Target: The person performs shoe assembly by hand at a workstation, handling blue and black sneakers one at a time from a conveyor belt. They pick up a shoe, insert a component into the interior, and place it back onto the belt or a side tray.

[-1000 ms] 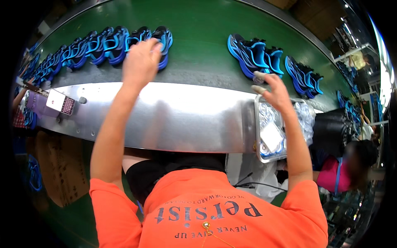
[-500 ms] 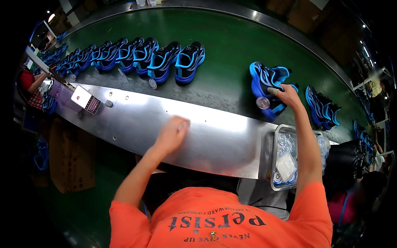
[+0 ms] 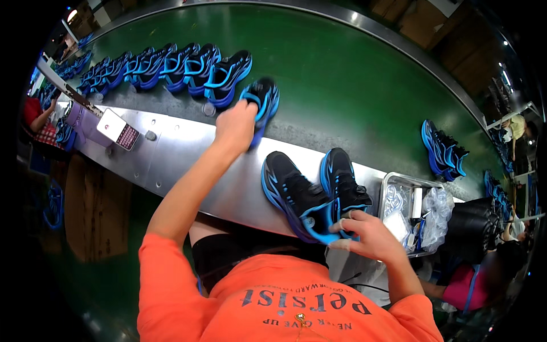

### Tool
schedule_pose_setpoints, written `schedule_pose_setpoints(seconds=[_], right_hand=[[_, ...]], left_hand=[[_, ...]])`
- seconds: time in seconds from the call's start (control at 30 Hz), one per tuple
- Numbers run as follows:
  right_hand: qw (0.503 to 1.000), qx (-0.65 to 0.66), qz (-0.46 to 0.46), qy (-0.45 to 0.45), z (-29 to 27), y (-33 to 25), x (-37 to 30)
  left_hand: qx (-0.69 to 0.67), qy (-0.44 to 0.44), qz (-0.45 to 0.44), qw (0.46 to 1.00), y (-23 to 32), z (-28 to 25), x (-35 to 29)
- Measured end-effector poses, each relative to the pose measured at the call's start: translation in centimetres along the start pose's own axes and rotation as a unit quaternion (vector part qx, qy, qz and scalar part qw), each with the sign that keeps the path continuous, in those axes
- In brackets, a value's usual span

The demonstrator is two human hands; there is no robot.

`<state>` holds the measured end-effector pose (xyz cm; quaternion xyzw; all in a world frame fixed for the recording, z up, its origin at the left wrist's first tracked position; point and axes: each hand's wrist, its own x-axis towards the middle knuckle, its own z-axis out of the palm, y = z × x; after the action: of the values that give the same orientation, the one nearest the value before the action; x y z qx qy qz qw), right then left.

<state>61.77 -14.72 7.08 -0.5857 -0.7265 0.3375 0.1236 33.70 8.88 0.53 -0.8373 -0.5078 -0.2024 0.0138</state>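
Observation:
My left hand (image 3: 236,125) is closed on the heel collar of a black and blue sneaker (image 3: 264,98), which is tilted at the near edge of the green belt. The hand hides part of its heel. In front of me, a pair of matching sneakers lies over the metal ledge, toes pointing away: a left one (image 3: 292,191) and a right one (image 3: 342,178). My right hand (image 3: 367,235) grips both at their heel openings, with thumb and fingers around the collars.
A row of sneakers (image 3: 191,67) stands along the belt (image 3: 342,80) at the left. Another pair (image 3: 441,149) stands at the right. A clear tray (image 3: 384,194) with plastic-wrapped items sits on the metal ledge (image 3: 196,145). A phone-shaped device (image 3: 118,129) rests at the left.
My right hand has brought the pair of sneakers from the belt toward me, over the ledge. My left hand has moved forward and taken hold of the nearest sneaker in the row, tilting it.

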Motion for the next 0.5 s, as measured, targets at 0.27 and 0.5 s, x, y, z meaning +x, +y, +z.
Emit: schedule_pose_setpoints(seconds=[0.27,0.5], right_hand=[[0.985,0.101,-0.134,0.039,-0.5,-3.9,9.5],[0.956,0.095,-0.256,-0.111,4.5,-6.6,17.2]], left_hand=[[-0.162,-0.059,-0.090,0.981,8.1,-7.5,-21.5],[-0.239,0.023,-0.116,0.964,8.9,-6.7,-21.8]])
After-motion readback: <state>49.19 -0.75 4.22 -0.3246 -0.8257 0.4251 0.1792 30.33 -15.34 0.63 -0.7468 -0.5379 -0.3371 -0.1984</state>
